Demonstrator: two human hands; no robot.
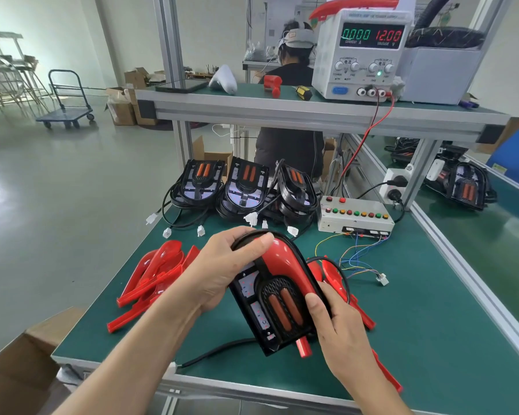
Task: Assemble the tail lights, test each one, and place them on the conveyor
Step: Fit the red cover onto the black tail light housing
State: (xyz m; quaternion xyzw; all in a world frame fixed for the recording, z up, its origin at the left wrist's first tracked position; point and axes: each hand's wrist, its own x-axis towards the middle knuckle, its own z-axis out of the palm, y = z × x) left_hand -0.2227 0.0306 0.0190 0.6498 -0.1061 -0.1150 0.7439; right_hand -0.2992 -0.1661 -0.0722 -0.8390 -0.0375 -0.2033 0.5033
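Currently you're mid-assembly on one unit, nothing tested on it yet as far as I can judge. Your left hand (222, 271) wraps the rounded top end of the tail light housing (274, 298), thumb pressing on the red lens cover (288, 259). Your right hand (333, 330) grips the housing's lower right edge, thumb on its face. The unit is held tilted, just above the green bench mat (417, 324), in front of you.

The lens covers only the right side; the left LED strip is exposed, so the cover looks not fully seated or only one piece is on.

Its cable (213, 353) trails off the near edge, connector not plugged into the test box (357, 217). The supply (363, 52) reads 0.000 A at 12.00 V, so no load.

Left to do:
- three bare housings (243, 187) at the back of the bench, no lenses
- a pile of loose red lenses (153, 277) on the left, more under your right hand
- test, then move to the conveyor (492, 223) on the right, where one unit (468, 187) sits
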